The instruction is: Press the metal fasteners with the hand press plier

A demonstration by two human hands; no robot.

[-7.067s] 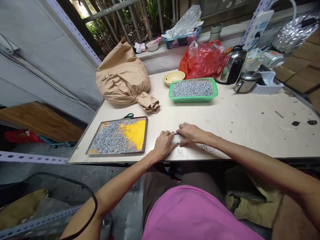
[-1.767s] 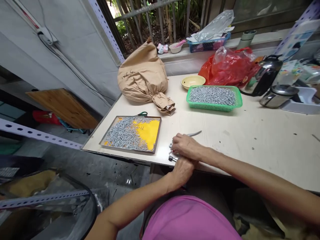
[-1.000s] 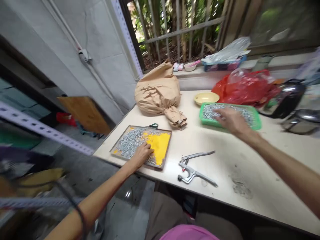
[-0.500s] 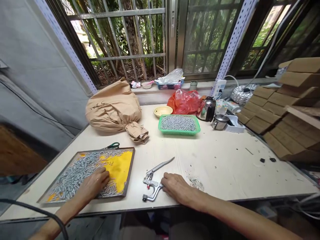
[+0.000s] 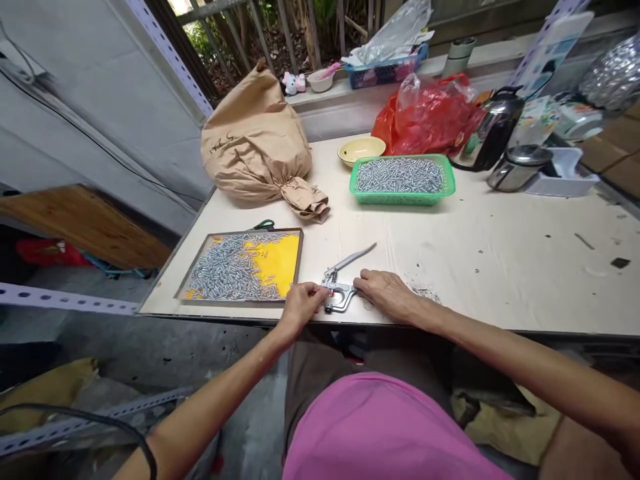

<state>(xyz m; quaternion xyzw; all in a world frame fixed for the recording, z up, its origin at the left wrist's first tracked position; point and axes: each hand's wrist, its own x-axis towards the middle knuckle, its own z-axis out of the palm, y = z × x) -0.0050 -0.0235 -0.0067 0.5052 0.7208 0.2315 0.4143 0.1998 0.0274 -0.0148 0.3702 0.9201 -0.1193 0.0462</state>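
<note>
Fingers [image 5: 314, 291] of left hand [image 5: 299, 307] pinch narrowly at snap pliers [image 5: 342, 297] head; right hand [image 5: 384, 293] grips their handle on desk [image 5: 500, 253].

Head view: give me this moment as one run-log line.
left hand: fingertips at head of pliers | right hand: on lower handle | pliers: on table, handles apart | tray of metal pieces: left of hands

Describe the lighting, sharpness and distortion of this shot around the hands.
Head view: soft, even daylight, only a faint shadow below the green basket; left hand, right hand and pliers are sharp, no motion blur; small highlights on the kettle; wide-angle bending bows the table edge and stretches the lower frame.
</note>
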